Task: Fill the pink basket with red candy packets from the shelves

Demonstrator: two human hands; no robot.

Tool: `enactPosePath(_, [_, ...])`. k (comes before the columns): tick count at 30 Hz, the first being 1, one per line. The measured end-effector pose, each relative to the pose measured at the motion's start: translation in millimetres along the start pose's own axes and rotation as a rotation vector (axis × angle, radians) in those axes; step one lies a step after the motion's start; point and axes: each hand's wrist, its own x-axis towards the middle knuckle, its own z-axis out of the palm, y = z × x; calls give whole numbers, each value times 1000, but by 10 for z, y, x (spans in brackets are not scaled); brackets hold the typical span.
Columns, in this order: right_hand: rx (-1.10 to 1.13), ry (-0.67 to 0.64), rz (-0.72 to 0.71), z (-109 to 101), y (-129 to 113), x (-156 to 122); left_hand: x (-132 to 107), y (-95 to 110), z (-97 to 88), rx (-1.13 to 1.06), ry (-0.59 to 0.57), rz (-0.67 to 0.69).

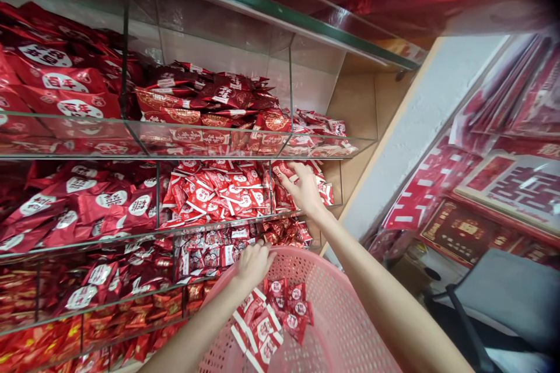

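My left hand (254,263) is closed over the far rim of a pink perforated plastic basket (321,271). Inside the basket lie several small red candy packets (295,309) and some larger red-and-white packets (262,329). My right hand (301,186) reaches into the rightmost compartment of a shelf, above the basket, with thumb and fingers apart. Its fingertips are at the small red-and-white packets (283,198) there, and no packet shows lifted in it. A glass divider separates these from a heap of similar packets (223,189) on the left.
Glass shelves with upright dividers hold red packets, among them dark red ones (109,198) at left and larger ones (219,96) above. A glass edge (280,9) juts out overhead. To the right are a wooden side panel (385,122), a grey chair (503,291) and stacked red goods (464,227).
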Motion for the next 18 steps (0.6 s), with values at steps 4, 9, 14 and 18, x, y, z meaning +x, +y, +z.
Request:
enactPosePath(4, [110,49,-42,-60,-18,-64,16,47,10,4,18,28])
enactPosePath(9, [185,75,-31,-277,-85,-274,9,56,-2,-6,41,42])
enactPosePath(14, [217,-19,52,-491,-139,-978,-39,2,-104,-79,14,33])
enactPosePath(18, [156,-192,88,-384,-34,-1650,-116,-55,-220,-211,-65,93])
